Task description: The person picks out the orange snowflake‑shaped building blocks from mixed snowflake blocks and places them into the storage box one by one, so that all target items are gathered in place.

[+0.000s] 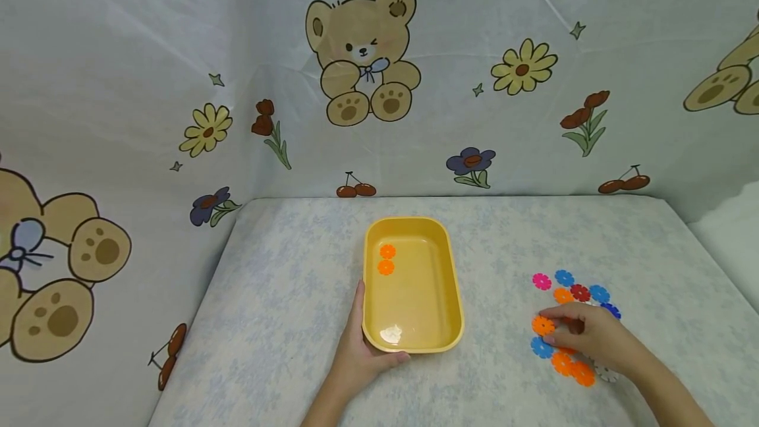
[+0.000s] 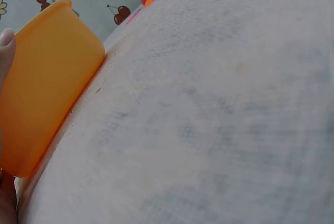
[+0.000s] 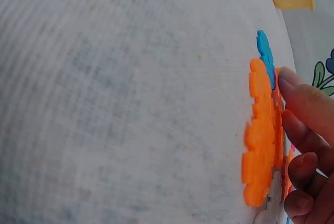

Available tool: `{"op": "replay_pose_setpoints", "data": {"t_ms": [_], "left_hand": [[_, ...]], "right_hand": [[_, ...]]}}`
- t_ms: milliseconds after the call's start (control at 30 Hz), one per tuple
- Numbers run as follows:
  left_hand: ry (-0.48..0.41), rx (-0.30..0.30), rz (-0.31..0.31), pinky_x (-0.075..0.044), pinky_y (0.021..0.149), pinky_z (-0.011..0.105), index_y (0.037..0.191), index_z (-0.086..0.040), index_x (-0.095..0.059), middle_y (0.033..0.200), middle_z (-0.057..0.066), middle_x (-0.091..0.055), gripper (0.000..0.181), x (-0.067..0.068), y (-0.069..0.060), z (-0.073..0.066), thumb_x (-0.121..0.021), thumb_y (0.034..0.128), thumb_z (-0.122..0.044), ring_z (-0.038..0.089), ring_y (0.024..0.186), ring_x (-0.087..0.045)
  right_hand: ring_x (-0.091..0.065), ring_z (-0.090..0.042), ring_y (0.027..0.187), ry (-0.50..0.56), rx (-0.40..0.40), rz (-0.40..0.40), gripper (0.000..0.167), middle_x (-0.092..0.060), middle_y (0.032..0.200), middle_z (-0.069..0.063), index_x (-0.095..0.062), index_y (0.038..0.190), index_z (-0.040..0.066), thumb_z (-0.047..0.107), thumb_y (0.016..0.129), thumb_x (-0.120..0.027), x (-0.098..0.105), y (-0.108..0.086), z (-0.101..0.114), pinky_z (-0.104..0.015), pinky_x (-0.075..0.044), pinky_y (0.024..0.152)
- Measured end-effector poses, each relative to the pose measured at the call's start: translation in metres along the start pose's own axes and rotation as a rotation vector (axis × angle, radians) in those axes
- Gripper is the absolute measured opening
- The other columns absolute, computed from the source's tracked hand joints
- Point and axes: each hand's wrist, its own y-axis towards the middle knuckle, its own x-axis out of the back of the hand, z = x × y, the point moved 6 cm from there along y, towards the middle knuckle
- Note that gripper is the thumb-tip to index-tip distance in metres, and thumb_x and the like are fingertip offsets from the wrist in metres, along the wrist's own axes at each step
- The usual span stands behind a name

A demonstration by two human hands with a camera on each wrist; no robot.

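Observation:
A yellow plastic tray (image 1: 418, 302) lies on the table, with two orange flower-shaped discs (image 1: 387, 267) in its far left part. My left hand (image 1: 358, 354) grips the tray's near left corner, fingers along the left side and thumb at the near edge. To the right, my right hand (image 1: 599, 335) pinches an orange flower-shaped disc (image 1: 542, 325) between thumb and forefinger, at the left side of a loose group of discs. Close by lie a blue disc (image 1: 540, 348) and orange discs (image 1: 583, 374). The hand partly covers the group.
Beyond the right hand are a pink disc (image 1: 542, 281), blue discs (image 1: 564, 277) and a red disc (image 1: 580, 292). A whitish disc (image 1: 606, 374) shows beside the wrist. A bear-printed cloth (image 1: 439, 137) hangs behind the pale table (image 1: 284, 269).

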Motion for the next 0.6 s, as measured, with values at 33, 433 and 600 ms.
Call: {"op": "replay_pose_setpoints", "data": {"t_ms": [33,433,600], "left_hand": [[-0.003,-0.004,0.000,-0.034,0.111,0.014,0.161,-0.028,0.006,0.168,-0.002,-0.003,0.134,0.000,0.000,0.000,-0.092,0.0693,-0.016,0.024,0.150,-0.027],[-0.038,-0.014,0.018,-0.035,0.112,0.016,0.160,-0.027,0.008,0.169,-0.001,-0.001,0.134,0.000,-0.001,-0.002,-0.091,0.0705,-0.015,0.026,0.150,-0.027],[-0.036,0.004,0.015,-0.033,0.112,0.014,0.160,-0.029,0.007,0.168,-0.003,0.000,0.135,0.000,-0.001,-0.002,-0.092,0.0700,-0.015,0.024,0.151,-0.024]], "right_hand": [[-0.044,-0.010,0.074,-0.006,0.000,-0.002,0.050,-0.056,0.085,0.001,-0.073,0.118,0.020,0.047,0.078,-0.081,0.000,0.000,0.000,-0.021,-0.036,0.054],[-0.045,-0.009,0.062,0.060,0.181,-0.262,0.030,-0.062,0.082,0.003,-0.074,0.106,0.016,0.033,0.082,-0.081,0.005,0.012,0.039,-0.022,-0.036,0.046],[-0.045,-0.009,0.064,0.089,0.274,-0.391,0.025,-0.063,0.080,0.008,-0.076,0.099,0.021,0.033,0.079,-0.084,-0.002,0.027,0.076,-0.022,-0.038,0.050]]}}
